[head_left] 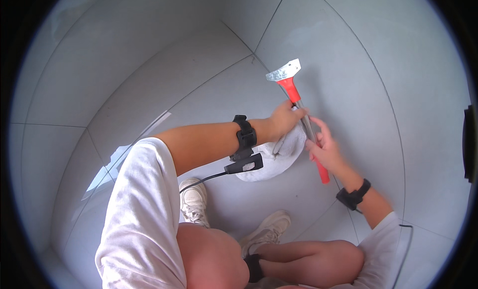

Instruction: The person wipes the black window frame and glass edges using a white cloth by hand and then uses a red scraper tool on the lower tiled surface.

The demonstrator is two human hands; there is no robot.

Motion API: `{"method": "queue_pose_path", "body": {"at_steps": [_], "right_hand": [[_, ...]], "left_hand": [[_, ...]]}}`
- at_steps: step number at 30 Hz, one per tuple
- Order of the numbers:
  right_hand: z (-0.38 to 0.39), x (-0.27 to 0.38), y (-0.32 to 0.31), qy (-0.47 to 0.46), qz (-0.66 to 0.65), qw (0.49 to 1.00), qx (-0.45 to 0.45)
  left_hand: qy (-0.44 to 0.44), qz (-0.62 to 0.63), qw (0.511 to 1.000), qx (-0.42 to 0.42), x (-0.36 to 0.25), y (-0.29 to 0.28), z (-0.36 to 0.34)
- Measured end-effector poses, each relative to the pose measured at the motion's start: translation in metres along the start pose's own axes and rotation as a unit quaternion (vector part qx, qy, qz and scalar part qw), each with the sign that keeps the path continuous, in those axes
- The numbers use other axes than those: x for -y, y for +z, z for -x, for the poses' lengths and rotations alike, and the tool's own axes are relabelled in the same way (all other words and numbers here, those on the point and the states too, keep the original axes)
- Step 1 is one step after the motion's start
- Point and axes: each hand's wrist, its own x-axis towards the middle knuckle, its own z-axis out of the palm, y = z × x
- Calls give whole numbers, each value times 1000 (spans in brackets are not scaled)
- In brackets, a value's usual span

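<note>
A long-handled scraper (306, 121) with a pale, flat head, a red neck, a metal shaft and a red end grip is held at a tilt, its head up and away from me. My left hand (289, 121) is closed around the shaft just below the red neck. Lower down, my right hand (326, 147) has its thumb and fingers around the shaft, above the red end grip. Below my left hand is a crumpled white cloth (266, 165); whether that hand also holds part of it is hidden.
Grey tiled walls (358, 75) meet in a corner ahead. My two light shoes (193, 202) stand on the grey tiled floor (308, 209), with my knees bent close by. Black straps circle both wrists, and a cable (209, 178) runs from the left one.
</note>
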Motion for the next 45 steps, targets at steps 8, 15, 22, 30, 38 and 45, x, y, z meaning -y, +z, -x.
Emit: {"method": "queue_pose_path", "body": {"at_steps": [8, 15, 22, 30, 38, 45], "right_hand": [[12, -42, -17, 111, -125, 986, 18], [10, -80, -18, -86, 80, 979, -164], [8, -53, -24, 55, -91, 991, -85], [10, -56, -26, 25, -11, 995, -93], [9, -67, -29, 9, 27, 992, -123], [14, -65, -30, 14, 33, 992, -121]], "left_hand": [[-80, 48, 992, 84, -29, 5, -34], [-68, 19, 994, 88, -31, 13, -58], [-37, 20, 997, 59, -27, 21, -78], [-39, 2, 998, 39, -24, 19, -85], [-36, -131, 991, -16, -17, 20, -95], [-32, -173, 984, -39, -16, 24, -89]]}}
